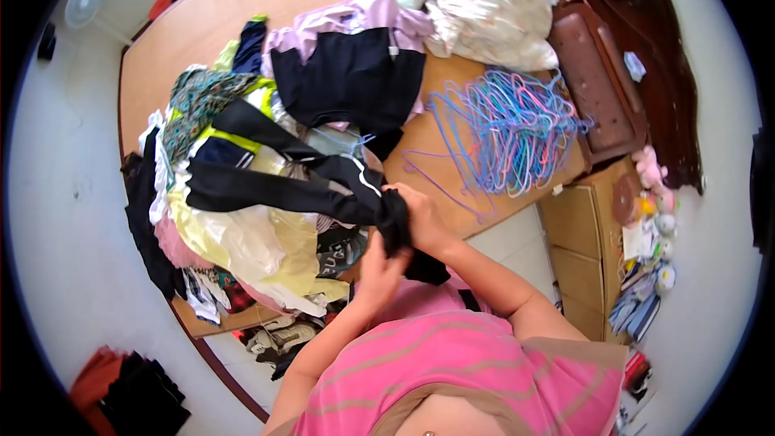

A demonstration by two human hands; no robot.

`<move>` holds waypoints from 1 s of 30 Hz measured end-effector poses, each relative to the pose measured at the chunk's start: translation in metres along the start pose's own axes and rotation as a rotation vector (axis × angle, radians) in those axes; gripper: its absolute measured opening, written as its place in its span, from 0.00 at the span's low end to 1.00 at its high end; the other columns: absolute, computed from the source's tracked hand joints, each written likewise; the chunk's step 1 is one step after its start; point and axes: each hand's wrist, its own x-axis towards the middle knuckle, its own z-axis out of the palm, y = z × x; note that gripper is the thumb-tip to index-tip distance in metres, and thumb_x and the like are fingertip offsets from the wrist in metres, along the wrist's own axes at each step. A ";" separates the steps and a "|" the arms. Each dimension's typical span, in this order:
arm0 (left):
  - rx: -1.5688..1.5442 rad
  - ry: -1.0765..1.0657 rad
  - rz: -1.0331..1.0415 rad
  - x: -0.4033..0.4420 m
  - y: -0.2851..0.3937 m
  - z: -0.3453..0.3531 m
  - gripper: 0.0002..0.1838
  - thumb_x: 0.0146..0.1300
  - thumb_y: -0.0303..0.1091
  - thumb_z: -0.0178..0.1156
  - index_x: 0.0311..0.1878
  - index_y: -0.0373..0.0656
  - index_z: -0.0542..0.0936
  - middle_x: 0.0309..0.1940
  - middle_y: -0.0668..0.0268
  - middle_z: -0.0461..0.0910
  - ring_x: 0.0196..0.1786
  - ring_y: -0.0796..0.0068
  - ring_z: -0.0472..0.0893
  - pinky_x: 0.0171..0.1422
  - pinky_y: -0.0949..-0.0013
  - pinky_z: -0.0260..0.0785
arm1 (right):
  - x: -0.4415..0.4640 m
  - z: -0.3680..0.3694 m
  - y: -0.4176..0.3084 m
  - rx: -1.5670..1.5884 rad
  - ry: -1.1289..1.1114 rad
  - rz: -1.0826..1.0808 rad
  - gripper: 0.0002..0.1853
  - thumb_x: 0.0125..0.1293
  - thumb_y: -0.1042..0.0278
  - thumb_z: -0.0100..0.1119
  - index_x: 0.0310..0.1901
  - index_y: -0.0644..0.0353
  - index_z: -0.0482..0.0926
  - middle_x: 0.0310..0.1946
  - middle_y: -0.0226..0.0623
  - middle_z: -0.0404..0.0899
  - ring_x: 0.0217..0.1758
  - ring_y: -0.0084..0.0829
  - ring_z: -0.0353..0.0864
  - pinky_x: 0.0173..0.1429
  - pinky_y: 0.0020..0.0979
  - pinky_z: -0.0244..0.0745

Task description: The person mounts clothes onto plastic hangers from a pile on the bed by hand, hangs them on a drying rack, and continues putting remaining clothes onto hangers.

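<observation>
A pair of black pants with a thin white stripe lies across the clothes pile, its two legs pointing away to the left. My left hand grips the pants near their waist end, low and close to my body. Just above it, my right hand is closed around the same bunched black cloth. Parts of my fingers are hidden by the fabric. Beneath and beyond the pants is a heap of mixed clothes, with a pale yellow garment and a patterned teal garment.
Right of the pants lies a tangle of colorful hangers. Behind them are a white printed cloth and a black-and-lilac garment on the bed. A brown padded headboard and a wooden cabinet stand on the right.
</observation>
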 end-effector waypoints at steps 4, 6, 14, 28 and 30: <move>-0.202 0.082 -0.334 0.000 -0.036 -0.018 0.20 0.60 0.24 0.49 0.56 0.36 0.74 0.40 0.70 0.77 0.41 0.82 0.73 0.48 0.77 0.66 | -0.017 -0.011 0.077 0.248 -0.176 0.384 0.22 0.52 0.71 0.67 0.51 0.58 0.78 0.43 0.38 0.79 0.44 0.35 0.80 0.49 0.31 0.74; -0.373 0.136 -0.475 -0.002 -0.028 -0.028 0.20 0.58 0.28 0.49 0.55 0.35 0.74 0.44 0.65 0.79 0.46 0.77 0.76 0.53 0.74 0.68 | -0.017 -0.034 0.117 0.234 -0.302 0.404 0.24 0.52 0.69 0.68 0.53 0.56 0.77 0.46 0.38 0.76 0.48 0.34 0.78 0.52 0.31 0.73; -0.014 0.259 -0.419 -0.008 -0.035 -0.022 0.13 0.70 0.37 0.52 0.48 0.37 0.76 0.34 0.73 0.75 0.36 0.85 0.70 0.41 0.78 0.63 | -0.012 -0.107 0.354 -0.383 0.016 0.715 0.29 0.47 0.51 0.70 0.51 0.56 0.81 0.54 0.48 0.74 0.61 0.45 0.70 0.66 0.38 0.65; 0.426 0.334 -0.246 -0.014 -0.043 -0.011 0.15 0.70 0.34 0.49 0.51 0.32 0.74 0.42 0.58 0.77 0.43 0.69 0.75 0.50 0.70 0.66 | -0.001 -0.102 0.367 -0.474 0.215 0.768 0.20 0.58 0.59 0.64 0.48 0.57 0.70 0.46 0.42 0.76 0.49 0.43 0.77 0.52 0.41 0.71; 0.316 0.408 -0.267 -0.006 -0.039 -0.006 0.16 0.72 0.34 0.48 0.54 0.33 0.72 0.46 0.61 0.76 0.46 0.73 0.74 0.52 0.72 0.65 | 0.006 -0.111 0.353 -0.374 0.368 0.779 0.16 0.60 0.61 0.63 0.44 0.58 0.70 0.42 0.41 0.78 0.45 0.42 0.79 0.48 0.41 0.72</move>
